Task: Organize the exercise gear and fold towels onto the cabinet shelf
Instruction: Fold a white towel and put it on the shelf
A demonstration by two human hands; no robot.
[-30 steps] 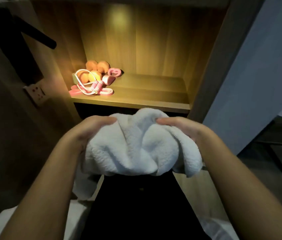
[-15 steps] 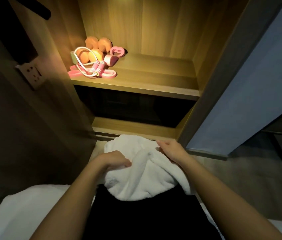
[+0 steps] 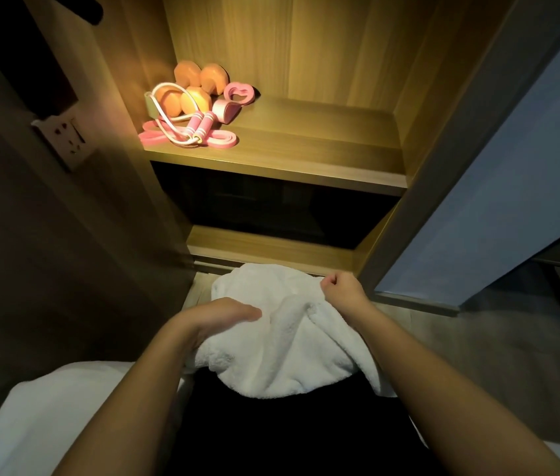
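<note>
A white towel (image 3: 282, 341) lies crumpled over my dark lap, low in the view. My left hand (image 3: 227, 314) grips its left side, the fingers tucked under the cloth. My right hand (image 3: 340, 286) pinches the far right edge with curled fingers. Above, the lit cabinet shelf (image 3: 306, 146) carries the exercise gear at its left end: orange dumbbells (image 3: 196, 87), a pink skipping rope (image 3: 199, 127), a pink resistance band (image 3: 220, 142) and a pink heart-shaped ring (image 3: 239, 92).
The shelf's right half is bare wood. Below it is a dark compartment (image 3: 271, 207) and a lower ledge (image 3: 271, 247). A wall socket (image 3: 65, 139) sits on the left panel. A blue-grey door (image 3: 498, 180) stands at right. White bedding (image 3: 31, 417) lies at lower left.
The towel and both hands have dropped from in front of the shelf down to my lap. The right hand has closed on the towel's far edge. The view has tilted down.
</note>
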